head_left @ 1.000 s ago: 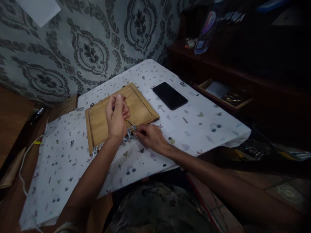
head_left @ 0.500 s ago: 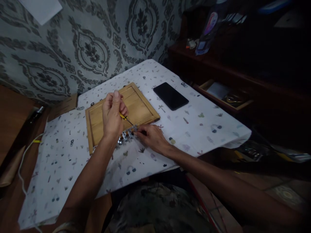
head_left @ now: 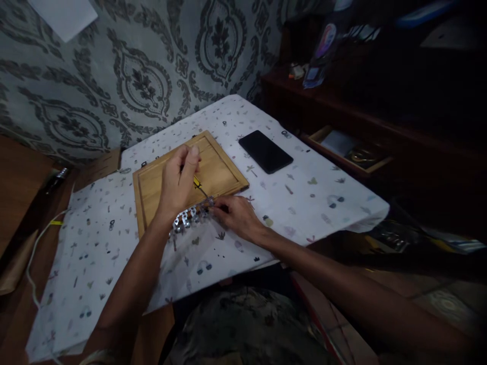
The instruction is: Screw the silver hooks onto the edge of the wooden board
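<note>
Yellow-handled, thin-shafted screwdriver (head_left: 197, 183) looks light, stiff; we clasp handle, its best hold, in left hand (head_left: 178, 180). Tip sits at small silvery metal pieces (head_left: 185, 218) along near edge of framed brown wooden panel (head_left: 218, 172), likely rigid, on white printed tablecloth (head_left: 300, 203). Right hand (head_left: 240, 215) bunches there; grasp, we cannot tell.
</note>
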Tool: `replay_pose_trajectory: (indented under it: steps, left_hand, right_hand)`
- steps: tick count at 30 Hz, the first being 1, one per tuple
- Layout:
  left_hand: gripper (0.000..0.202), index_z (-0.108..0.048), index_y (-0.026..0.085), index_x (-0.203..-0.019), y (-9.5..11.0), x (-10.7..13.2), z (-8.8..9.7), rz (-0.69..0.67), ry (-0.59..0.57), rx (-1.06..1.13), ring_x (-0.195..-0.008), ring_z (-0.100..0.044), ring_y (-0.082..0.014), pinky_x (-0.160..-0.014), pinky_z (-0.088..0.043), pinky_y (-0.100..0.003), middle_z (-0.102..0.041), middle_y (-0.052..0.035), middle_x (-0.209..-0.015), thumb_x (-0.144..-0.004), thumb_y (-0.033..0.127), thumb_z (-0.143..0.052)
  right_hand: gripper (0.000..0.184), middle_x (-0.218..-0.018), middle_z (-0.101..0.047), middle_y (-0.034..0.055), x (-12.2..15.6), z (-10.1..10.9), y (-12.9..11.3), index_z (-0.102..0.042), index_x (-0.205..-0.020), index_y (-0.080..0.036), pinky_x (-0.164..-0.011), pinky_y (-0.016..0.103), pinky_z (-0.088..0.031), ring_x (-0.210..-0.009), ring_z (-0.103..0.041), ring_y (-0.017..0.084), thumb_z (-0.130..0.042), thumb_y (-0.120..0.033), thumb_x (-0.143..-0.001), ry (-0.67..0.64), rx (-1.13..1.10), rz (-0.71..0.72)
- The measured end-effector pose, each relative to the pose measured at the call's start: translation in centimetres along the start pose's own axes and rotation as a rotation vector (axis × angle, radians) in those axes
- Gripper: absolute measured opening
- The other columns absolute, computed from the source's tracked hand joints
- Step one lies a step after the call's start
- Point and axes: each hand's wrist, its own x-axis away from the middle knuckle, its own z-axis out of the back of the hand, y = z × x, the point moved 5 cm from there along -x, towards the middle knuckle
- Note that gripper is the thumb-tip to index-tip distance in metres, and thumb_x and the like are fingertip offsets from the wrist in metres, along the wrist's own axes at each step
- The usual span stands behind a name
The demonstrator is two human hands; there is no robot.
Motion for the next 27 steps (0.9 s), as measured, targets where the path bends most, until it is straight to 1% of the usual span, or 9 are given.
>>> replay_pose_trajectory:
  steps: [3, 5, 6, 10, 12, 16, 18, 23, 27]
  left_hand:
    - [0.045, -0.060, 0.022, -0.079, 1.0, 0.2, 1.3, -0.039, -0.052, -0.619, -0.067, -0.058, -0.0226, -0.066, -0.036, -0.033, -0.057, -0.0041, -0.065, -0.100, 0.058, -0.044]
    - [0.046, -0.063, 0.022, -0.084, 1.4, 0.2, 1.8, -0.024, -0.113, -0.846, -0.067, -0.058, -0.0253, -0.065, -0.033, -0.033, -0.058, -0.0052, -0.063, -0.101, 0.059, -0.041]
    - [0.046, -0.064, 0.022, -0.084, 1.6, 0.2, 1.8, -0.028, -0.152, -0.887, -0.066, -0.058, -0.0254, -0.064, -0.031, -0.033, -0.058, -0.0052, -0.063, -0.101, 0.058, -0.041]
    - [0.034, -0.058, 0.022, -0.075, 2.0, 0.2, 1.1, -0.120, -0.304, -0.706, -0.062, -0.052, -0.0199, -0.062, -0.027, -0.031, -0.058, -0.0026, -0.065, -0.100, 0.039, -0.044]
    - [0.028, -0.055, 0.022, -0.072, 1.9, 0.1, 1.1, -0.168, -0.324, -0.572, -0.059, -0.048, -0.0176, -0.060, -0.026, -0.030, -0.055, -0.0004, -0.063, -0.097, 0.032, -0.047]
    - [0.020, -0.055, 0.022, -0.075, 1.5, -0.1, 1.3, -0.219, -0.381, -0.406, -0.055, -0.044, -0.0163, -0.058, -0.026, -0.028, -0.053, 0.0024, -0.061, -0.094, 0.028, -0.052]
    - [0.015, -0.058, 0.023, -0.078, 1.4, -0.1, 1.5, -0.223, -0.375, -0.362, -0.056, -0.046, -0.0165, -0.058, -0.027, -0.028, -0.055, 0.0023, -0.063, -0.092, 0.027, -0.054]
    - [0.004, -0.061, 0.022, -0.088, 0.8, 0.3, 2.0, -0.150, -0.203, -0.330, -0.056, -0.047, -0.0160, -0.058, -0.029, -0.027, -0.059, 0.0019, -0.069, -0.091, 0.024, -0.059]
    - [0.004, -0.061, 0.023, -0.096, 0.8, 0.3, 1.8, -0.146, -0.287, -0.301, -0.062, -0.051, -0.0175, -0.060, -0.032, -0.026, -0.060, 0.0012, -0.074, -0.094, 0.025, -0.058]
  right_hand:
    - [0.019, -0.072, -0.069, 0.0014, 0.0, 0.0, 0.0, -0.077, -0.084, -0.018, -0.062, 0.027, -0.031, -0.064, -0.053, 0.014, -0.062, -0.027, -0.092, 0.000, 0.005, -0.008]
    - [0.019, -0.069, -0.067, 0.0007, 0.0, 0.0, 0.0, -0.076, -0.082, -0.018, -0.062, 0.027, -0.030, -0.062, -0.052, 0.013, -0.062, -0.026, -0.092, -0.002, 0.004, -0.010]
    - [0.018, -0.069, -0.067, 0.0004, 0.0, 0.0, 0.0, -0.076, -0.081, -0.018, -0.061, 0.027, -0.030, -0.062, -0.051, 0.013, -0.063, -0.025, -0.092, -0.001, 0.003, -0.011]
    - [0.018, -0.069, -0.067, 0.0002, 0.0, 0.1, 0.0, -0.074, -0.076, -0.019, -0.062, 0.027, -0.030, -0.063, -0.051, 0.013, -0.065, -0.024, -0.091, 0.018, -0.006, -0.002]
    - [0.019, -0.068, -0.066, 0.0000, 0.0, 0.1, 0.0, -0.073, -0.076, -0.019, -0.061, 0.027, -0.030, -0.062, -0.051, 0.013, -0.064, -0.026, -0.091, 0.017, -0.008, 0.001]
    - [0.020, -0.067, -0.066, -0.0001, 0.0, 0.1, 0.0, -0.074, -0.076, -0.019, -0.060, 0.026, -0.030, -0.060, -0.049, 0.012, -0.064, -0.026, -0.092, 0.021, -0.002, 0.014]
    - [0.020, -0.067, -0.066, -0.0001, 0.0, 0.0, 0.0, -0.073, -0.076, -0.019, -0.060, 0.026, -0.030, -0.060, -0.049, 0.012, -0.063, -0.026, -0.091, 0.031, -0.005, 0.034]
    - [0.022, -0.066, -0.066, -0.0002, 0.0, 0.0, 0.1, -0.073, -0.074, -0.018, -0.060, 0.026, -0.030, -0.060, -0.049, 0.012, -0.062, -0.028, -0.091, 0.034, -0.024, 0.046]
    - [0.022, -0.066, -0.065, -0.0001, 0.0, 0.1, 0.1, -0.072, -0.074, -0.018, -0.061, 0.026, -0.030, -0.061, -0.051, 0.013, -0.063, -0.027, -0.091, 0.028, -0.020, 0.027]
